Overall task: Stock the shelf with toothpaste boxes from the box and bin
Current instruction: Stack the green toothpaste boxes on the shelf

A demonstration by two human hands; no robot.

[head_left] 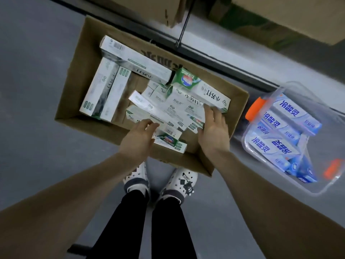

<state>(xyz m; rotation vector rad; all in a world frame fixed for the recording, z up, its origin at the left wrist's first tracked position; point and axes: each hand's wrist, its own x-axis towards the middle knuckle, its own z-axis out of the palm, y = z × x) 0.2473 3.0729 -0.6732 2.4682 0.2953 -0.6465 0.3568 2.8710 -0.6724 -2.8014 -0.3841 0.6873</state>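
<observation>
Floor (37,71), grey and smooth, fills most of the picture. I stand on it and look straight down.

At the centre sits an open cardboard box (78,58), brown and shallow, its near edge just above my feet. Inside it lie white and green toothpaste boxes (179,107): long ones stacked along the left and upper sides, and a loose, overlapping pile toward the right.

At the right of the frame, apart from the cardboard box, stands a clear plastic bin (315,189) with an orange latch (255,109). It is packed with blue toothpaste boxes (283,126).

Both my bare arms reach up from the lower corners into the cardboard box. My left hand (139,137) is loosely open, fingers gently curved, fingertips touching the near side of the pile. My right hand (213,129) is open too, fingers spread and fairly straight against the ends of the pile's right-hand boxes, thumb by their near edge. Neither hand plainly grips anything.

Below the box show my white clogs (137,176) with small charms, worn with dark socks.
</observation>
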